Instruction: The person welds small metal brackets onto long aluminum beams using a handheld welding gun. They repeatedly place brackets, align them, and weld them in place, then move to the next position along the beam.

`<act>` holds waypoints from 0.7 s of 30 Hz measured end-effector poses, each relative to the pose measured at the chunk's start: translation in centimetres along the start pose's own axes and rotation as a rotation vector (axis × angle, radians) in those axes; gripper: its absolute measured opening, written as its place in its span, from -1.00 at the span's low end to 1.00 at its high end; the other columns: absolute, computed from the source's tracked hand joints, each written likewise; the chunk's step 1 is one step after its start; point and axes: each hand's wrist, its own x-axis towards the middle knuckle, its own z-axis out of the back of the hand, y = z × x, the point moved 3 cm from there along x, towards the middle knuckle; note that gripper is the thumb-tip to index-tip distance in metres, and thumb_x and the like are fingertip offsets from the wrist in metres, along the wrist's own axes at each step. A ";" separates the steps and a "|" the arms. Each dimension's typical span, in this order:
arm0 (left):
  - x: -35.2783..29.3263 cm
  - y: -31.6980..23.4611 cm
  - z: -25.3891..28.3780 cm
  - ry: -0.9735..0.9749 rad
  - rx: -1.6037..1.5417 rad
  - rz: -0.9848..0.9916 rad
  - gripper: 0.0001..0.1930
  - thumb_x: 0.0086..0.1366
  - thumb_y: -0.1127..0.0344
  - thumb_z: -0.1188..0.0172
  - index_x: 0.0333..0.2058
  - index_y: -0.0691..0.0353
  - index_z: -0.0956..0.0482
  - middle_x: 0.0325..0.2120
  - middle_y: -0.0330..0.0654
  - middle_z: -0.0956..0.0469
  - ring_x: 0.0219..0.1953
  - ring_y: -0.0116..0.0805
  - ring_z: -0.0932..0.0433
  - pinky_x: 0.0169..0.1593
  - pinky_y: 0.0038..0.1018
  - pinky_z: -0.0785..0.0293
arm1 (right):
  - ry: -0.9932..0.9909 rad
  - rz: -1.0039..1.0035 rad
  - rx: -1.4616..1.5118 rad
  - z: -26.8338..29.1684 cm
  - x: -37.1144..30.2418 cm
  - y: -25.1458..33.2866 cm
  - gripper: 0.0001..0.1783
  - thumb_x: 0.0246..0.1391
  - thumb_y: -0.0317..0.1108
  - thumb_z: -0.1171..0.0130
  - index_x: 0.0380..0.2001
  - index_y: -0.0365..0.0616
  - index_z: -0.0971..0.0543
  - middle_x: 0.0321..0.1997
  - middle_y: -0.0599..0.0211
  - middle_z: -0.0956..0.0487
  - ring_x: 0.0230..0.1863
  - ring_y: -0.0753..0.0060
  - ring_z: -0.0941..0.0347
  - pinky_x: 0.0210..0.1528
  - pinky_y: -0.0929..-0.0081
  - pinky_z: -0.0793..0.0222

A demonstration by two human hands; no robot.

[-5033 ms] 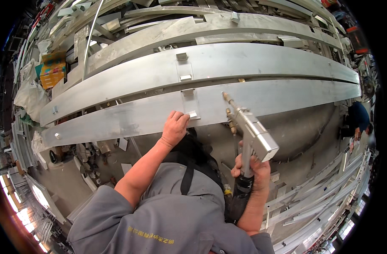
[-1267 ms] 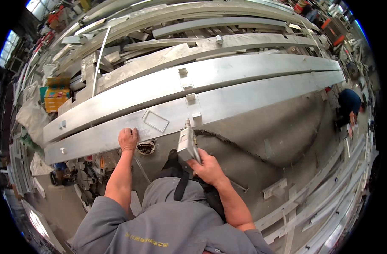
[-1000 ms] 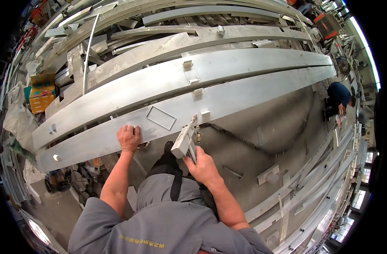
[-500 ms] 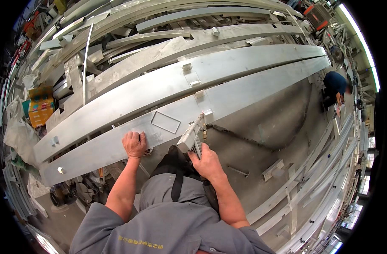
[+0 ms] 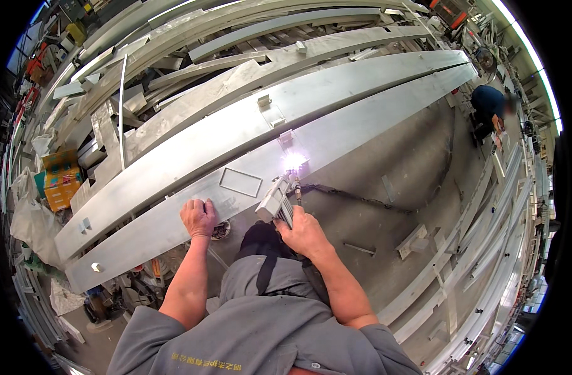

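we have our right hand (image 5: 303,235) closed around the handle of a metal welding gun (image 5: 275,201), fingers wrapped in a firm grip. the gun is in front of our waist, its body tilted, its tip aimed up and away from us at the near beam (image 5: 361,119). there, beside a small bracket (image 5: 286,138), a bright white-violet spark (image 5: 294,161) flares, and its glare hides from us just where the tip meets the metal.

our left hand (image 5: 198,219) rests on the same beam, well to the left of the spark, at the edge closest to us. its fingers are bent and drawn together; the palm is turned away, so we cannot tell if anything is under it. to the right of that hand, between it and the spark, a thin rectangular frame (image 5: 243,174) lies flat on the beam.

just beyond, the far beam (image 5: 336,89) runs alongside, a narrow gap between the two, with another bracket (image 5: 264,101) on it. near the left end of our beam sits a small white block (image 5: 96,267).

a dark hose (image 5: 355,199) trails across the floor to our right. behind the beams we see piled metal lengths, and a yellow box (image 5: 62,181) at left. farther right, another person (image 5: 488,103) bends forward.
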 end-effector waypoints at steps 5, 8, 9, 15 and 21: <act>-0.1 0.1 0.0 -0.005 0.009 0.005 -0.73 0.26 0.17 -0.27 -0.51 0.14 -0.45 -0.46 -0.14 -0.47 -0.28 -0.03 -0.47 -0.13 -0.13 -0.34 | -0.004 0.003 -0.001 0.0 -0.3 -0.1 -0.40 0.20 0.00 -0.23 -0.13 -0.45 -0.42 -0.27 -0.42 -0.60 -0.13 -0.45 -0.55 -0.04 -0.15 -0.44; -0.1 0.0 0.2 -0.011 0.009 0.001 -0.73 0.26 0.17 -0.28 -0.52 0.14 -0.45 -0.46 -0.14 -0.47 -0.29 -0.03 -0.47 -0.14 -0.12 -0.34 | 0.001 -0.010 0.013 0.4 -0.7 0.2 -0.41 0.20 0.00 -0.22 -0.13 -0.44 -0.42 -0.25 -0.42 -0.60 -0.12 -0.45 -0.55 -0.03 -0.16 -0.44; -0.1 0.0 0.1 -0.006 0.013 0.003 -0.73 0.26 0.17 -0.28 -0.52 0.14 -0.45 -0.46 -0.14 -0.47 -0.29 -0.03 -0.47 -0.15 -0.12 -0.34 | 0.000 -0.008 0.014 0.3 -0.8 0.0 -0.41 0.21 0.00 -0.22 -0.12 -0.43 -0.42 -0.25 -0.42 -0.60 -0.12 -0.45 -0.55 -0.03 -0.16 -0.44; -0.1 0.1 -0.1 -0.013 0.018 0.002 -0.73 0.26 0.17 -0.27 -0.52 0.14 -0.45 -0.47 -0.14 -0.46 -0.30 -0.03 -0.46 -0.16 -0.12 -0.33 | -0.001 -0.011 0.020 0.3 -1.1 -0.5 -0.41 0.20 0.00 -0.22 -0.12 -0.43 -0.42 -0.25 -0.41 -0.60 -0.12 -0.45 -0.55 -0.04 -0.16 -0.44; 0.1 -0.2 0.0 -0.020 0.023 -0.006 -0.73 0.26 0.16 -0.27 -0.52 0.13 -0.44 -0.47 -0.14 -0.46 -0.29 -0.03 -0.47 -0.16 -0.12 -0.33 | 0.008 -0.023 0.030 0.8 -1.7 -0.3 -0.42 0.21 0.00 -0.21 -0.10 -0.41 -0.43 -0.22 -0.42 -0.60 -0.10 -0.46 -0.53 -0.04 -0.16 -0.43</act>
